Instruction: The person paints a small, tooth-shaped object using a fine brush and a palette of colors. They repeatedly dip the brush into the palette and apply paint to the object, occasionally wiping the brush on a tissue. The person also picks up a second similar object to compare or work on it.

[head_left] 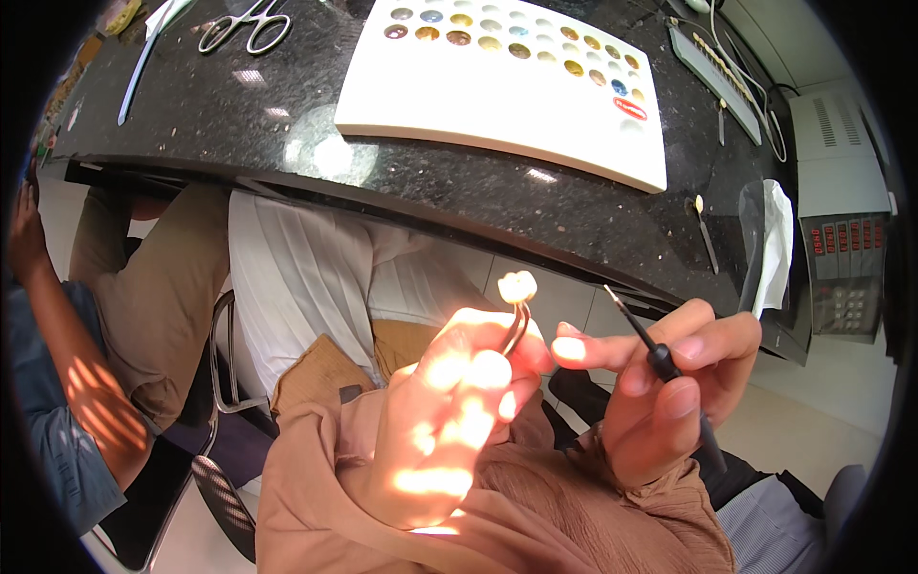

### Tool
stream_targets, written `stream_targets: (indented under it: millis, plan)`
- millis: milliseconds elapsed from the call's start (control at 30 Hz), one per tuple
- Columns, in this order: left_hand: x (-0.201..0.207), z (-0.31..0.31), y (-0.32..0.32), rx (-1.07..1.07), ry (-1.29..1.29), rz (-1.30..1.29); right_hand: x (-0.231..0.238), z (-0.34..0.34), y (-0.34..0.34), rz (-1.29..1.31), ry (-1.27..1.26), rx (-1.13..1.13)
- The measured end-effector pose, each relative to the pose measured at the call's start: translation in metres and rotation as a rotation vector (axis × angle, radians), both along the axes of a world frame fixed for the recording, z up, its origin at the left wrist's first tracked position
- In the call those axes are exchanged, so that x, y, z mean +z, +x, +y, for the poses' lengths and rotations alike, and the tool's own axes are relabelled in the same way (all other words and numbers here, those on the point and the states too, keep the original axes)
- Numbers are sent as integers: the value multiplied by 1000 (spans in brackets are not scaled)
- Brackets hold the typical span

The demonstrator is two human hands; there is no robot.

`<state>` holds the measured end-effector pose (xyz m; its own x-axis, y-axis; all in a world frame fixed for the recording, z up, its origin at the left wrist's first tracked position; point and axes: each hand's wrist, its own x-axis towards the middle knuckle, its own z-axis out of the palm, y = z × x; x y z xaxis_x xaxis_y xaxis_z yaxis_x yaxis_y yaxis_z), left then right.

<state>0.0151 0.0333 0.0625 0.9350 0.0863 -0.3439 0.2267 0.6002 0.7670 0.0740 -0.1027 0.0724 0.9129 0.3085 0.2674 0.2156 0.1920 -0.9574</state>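
My left hand (430, 411) is closed around dark curved metal tweezers (520, 330). A white tooth-shaped dental crown (517, 286) sits at their tips, raised in front of the counter edge. Most of the tweezers is hidden in my fingers. In my right hand (708, 349) is a thin black brush (660, 362), its fine tip pointing up and left, a short way right of the crown and not touching it. My right index finger reaches toward my left fingertips. Strong sunlight washes out parts of my left hand.
A white palette (497, 110) with wells of coloured paste lies on the black counter (411, 172). Scissor-handled metal forceps (247, 31) lie at far left. A tooth shade guide (717, 86), a loose shade tab (706, 234) and a device with red digits (846, 239) are right. Another person's arm (86, 383) is at left.
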Motion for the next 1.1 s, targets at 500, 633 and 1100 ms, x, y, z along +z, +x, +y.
stream_targets:
  millis: [500,633,1100]
  plan:
    - [-3,2,0,-81,-497,105,-8,5,1,-154,-33,106]
    - [1,-4,-2,-19,-417,169,-4,4,1,-147,-84,86]
    - [-8,2,16,-103,-430,194,3,6,4,-218,-317,104]
